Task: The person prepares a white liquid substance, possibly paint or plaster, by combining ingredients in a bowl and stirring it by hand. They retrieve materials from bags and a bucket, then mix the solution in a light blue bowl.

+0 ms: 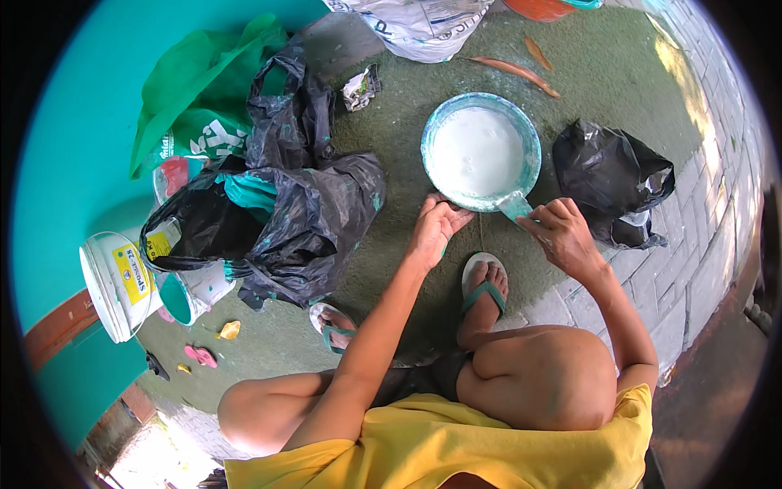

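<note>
A round bowl (427,156) with a pale blue, paint-stained rim stands in front of me, holding a smooth white liquid (476,151). My left hand (440,226) grips the bowl by its near left edge, fingers curled under the rim. In my right hand (564,234) is a flat, pale green scraper (515,206), pinched between thumb and fingers. Its end rests against the bowl's near right rim. Whether the scraper's tip reaches the white liquid, I cannot tell.
Black plastic bags (318,212) lie on the left beside a white bucket (114,289) and a green bag (204,90). Another black bag (607,175) sits right of the bowl. Beyond are a white sack (423,28), an orange basin (542,8) and dry leaves (517,73). Paving (668,269) borders the right.
</note>
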A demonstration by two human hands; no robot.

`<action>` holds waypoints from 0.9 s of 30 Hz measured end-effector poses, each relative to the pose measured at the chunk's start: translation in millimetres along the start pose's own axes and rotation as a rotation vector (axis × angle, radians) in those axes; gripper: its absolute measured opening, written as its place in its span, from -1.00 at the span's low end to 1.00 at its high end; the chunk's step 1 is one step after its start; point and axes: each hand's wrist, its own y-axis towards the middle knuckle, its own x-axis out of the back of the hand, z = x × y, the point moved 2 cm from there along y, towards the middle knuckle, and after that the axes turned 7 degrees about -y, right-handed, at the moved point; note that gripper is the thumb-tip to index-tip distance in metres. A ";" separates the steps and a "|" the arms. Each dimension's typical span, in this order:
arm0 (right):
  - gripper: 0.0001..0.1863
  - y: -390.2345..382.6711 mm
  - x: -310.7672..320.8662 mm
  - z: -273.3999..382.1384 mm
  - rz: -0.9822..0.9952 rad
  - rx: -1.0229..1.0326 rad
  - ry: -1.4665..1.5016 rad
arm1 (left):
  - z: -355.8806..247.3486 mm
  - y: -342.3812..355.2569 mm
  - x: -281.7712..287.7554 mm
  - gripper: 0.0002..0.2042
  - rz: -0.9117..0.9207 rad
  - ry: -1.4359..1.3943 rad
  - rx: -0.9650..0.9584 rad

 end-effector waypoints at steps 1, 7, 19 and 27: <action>-0.59 1.4 6.4 -0.1 0.012 0.012 0.008 | 0.2 0.4 -0.1 -0.61 0.004 -0.004 0.000; -0.65 18.8 25.4 -17.4 -0.277 -0.187 0.278 | 0.5 2.5 4.0 -0.65 -0.015 0.002 0.019; -0.87 -6.5 -49.2 -30.5 -0.376 -0.987 0.890 | 3.3 -1.0 -0.8 -0.54 -0.019 -0.008 -0.008; -0.90 -24.2 -25.4 -47.4 -0.389 -0.855 0.737 | 4.6 -0.4 -2.7 -0.63 0.003 0.010 -0.020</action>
